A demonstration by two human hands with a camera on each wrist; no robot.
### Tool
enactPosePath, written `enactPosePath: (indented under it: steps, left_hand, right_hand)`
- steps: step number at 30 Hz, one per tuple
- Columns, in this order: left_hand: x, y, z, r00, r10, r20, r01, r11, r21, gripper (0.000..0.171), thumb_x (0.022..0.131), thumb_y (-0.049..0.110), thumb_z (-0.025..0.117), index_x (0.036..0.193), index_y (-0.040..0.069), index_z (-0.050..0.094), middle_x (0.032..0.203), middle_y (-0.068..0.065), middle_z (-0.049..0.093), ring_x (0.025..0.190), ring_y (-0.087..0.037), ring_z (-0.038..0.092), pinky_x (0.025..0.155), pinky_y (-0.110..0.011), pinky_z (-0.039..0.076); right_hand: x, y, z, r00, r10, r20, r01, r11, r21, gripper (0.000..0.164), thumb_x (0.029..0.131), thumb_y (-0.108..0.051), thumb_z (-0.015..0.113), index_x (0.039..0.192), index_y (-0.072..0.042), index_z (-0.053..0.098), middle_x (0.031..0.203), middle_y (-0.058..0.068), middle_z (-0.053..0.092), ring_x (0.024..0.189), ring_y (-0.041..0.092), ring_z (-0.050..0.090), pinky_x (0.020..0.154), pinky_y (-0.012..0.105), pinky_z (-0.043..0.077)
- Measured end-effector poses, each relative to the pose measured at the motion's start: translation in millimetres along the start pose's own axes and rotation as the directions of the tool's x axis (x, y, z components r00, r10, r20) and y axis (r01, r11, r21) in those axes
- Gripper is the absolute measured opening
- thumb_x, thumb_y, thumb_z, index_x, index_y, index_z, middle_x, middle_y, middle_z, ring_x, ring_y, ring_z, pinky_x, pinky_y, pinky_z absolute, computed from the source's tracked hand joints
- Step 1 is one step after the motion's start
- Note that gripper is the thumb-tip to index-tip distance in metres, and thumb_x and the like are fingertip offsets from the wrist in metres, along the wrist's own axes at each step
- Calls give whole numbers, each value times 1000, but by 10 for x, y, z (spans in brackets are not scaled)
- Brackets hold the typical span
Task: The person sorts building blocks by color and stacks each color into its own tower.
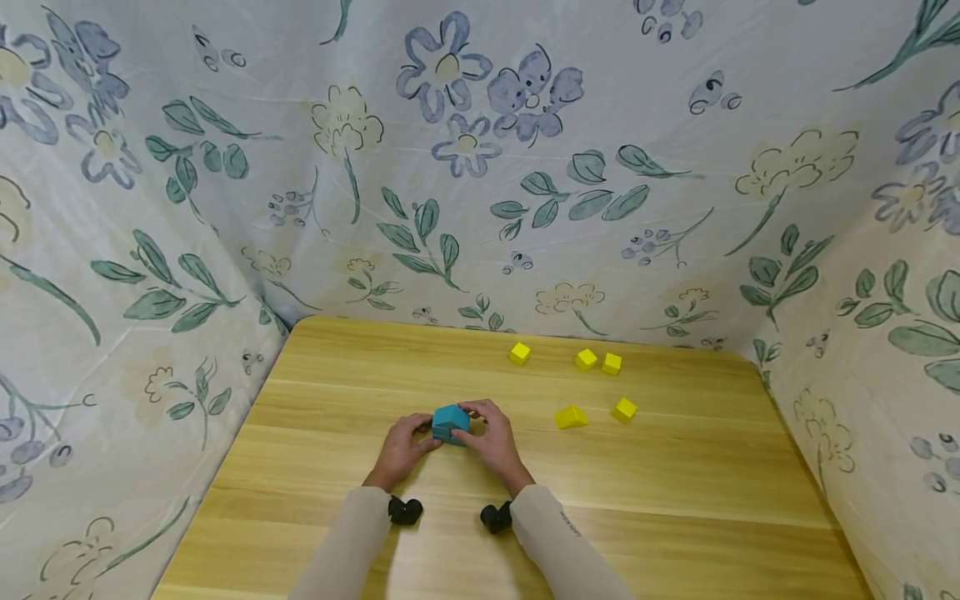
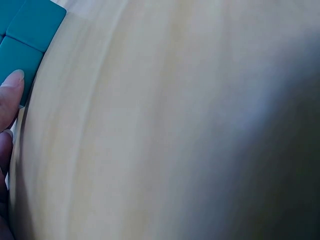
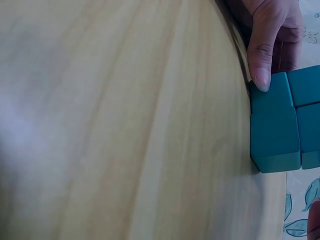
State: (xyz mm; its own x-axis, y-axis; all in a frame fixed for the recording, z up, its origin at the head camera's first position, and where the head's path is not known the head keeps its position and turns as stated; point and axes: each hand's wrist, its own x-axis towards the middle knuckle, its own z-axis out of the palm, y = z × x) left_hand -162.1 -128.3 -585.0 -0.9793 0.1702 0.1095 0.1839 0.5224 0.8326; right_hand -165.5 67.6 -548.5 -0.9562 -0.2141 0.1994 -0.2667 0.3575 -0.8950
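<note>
A small stack of teal blue blocks point(image 1: 451, 416) stands on the wooden table between the two hands. Seams between the blocks show in the right wrist view, where their faces point(image 3: 275, 132) sit flush together. From the left, the left hand point(image 1: 401, 452) grips the stack, its thumb point(image 3: 262, 75) on a lower near corner. The right hand point(image 1: 493, 442) holds the other side, with the thumb at the near face and fingers curled round behind. In the left wrist view the right thumb point(image 2: 11, 95) rests on a teal block point(image 2: 37, 22). The far side of the stack is hidden.
Several yellow blocks lie apart to the right and back: one cube point(image 1: 520, 353), a pair of cubes point(image 1: 586, 359) side by side, a wedge-like block point(image 1: 572, 417) and another cube point(image 1: 624, 410). Floral cloth point(image 1: 465, 208) encloses the wooden table point(image 1: 315, 467) behind and at both sides.
</note>
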Motion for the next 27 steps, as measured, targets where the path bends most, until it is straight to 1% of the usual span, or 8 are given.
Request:
enactPosePath:
  steps: [5,8,11,15,17,19,22,27]
  left_hand:
    - [12,-2,-1,1000,-1,4,1,1000,-1,38,83,12,76,117,1,65,110,-10,66,99,-27,56,89,-48,45]
    - [21,-1,-1,1000,2,4,-2,1000,-5,39,83,14,76,118,2,65,111,-10,66,100,-27,56,89,-48,45]
    - [31,-5,0,1000,2,4,-2,1000,-12,40,83,15,77,118,2,65,111,-10,65,100,-27,56,90,-48,45]
    - [40,-12,5,1000,4,6,-4,1000,-17,41,82,15,77,119,2,65,110,-8,65,99,-25,56,89,-47,45]
    - [44,-10,8,1000,6,3,-6,1000,-14,41,82,15,78,119,3,65,108,-7,65,98,-25,56,89,-47,45]
    - [46,-1,9,1000,-5,1,5,1000,-24,42,81,15,78,119,3,65,106,-7,65,99,-24,56,89,-47,44]
    - [39,7,14,1000,-14,0,14,1000,-16,45,80,15,79,120,3,65,105,-7,64,98,-25,56,90,-48,44]
    - [-27,-8,-16,999,-43,18,44,998,-41,54,78,20,81,125,3,61,110,-8,63,101,-26,56,93,-49,43]
  right_hand:
    - [-3,33,-4,998,-56,-20,56,998,-13,37,82,-14,77,117,-6,66,111,6,61,100,28,54,85,42,46]
    - [-2,25,-21,998,-62,-23,62,998,8,39,82,-14,78,118,-5,65,112,8,61,101,31,54,86,45,46]
    - [-8,-5,-48,1000,-22,-15,22,999,34,40,82,-15,78,119,-6,65,114,9,61,104,32,54,88,49,45]
    - [-22,-26,-84,1000,12,-12,-11,999,33,42,83,-14,77,122,-5,64,117,9,60,105,33,53,89,52,45]
    - [-32,-27,-102,1000,21,-15,-20,999,32,44,83,-13,77,123,-4,63,117,9,60,106,32,53,89,53,45]
    - [-42,-23,-117,999,34,-23,-33,999,32,45,82,-12,77,123,-4,62,118,9,59,107,32,53,90,53,44]
    - [-64,-20,-148,999,42,-35,-41,999,31,45,82,-12,78,123,-3,62,117,11,59,107,34,52,91,53,43]
    - [-118,-25,-227,997,50,-59,-47,998,50,46,82,-12,78,123,-1,61,118,16,59,108,38,52,91,57,40]
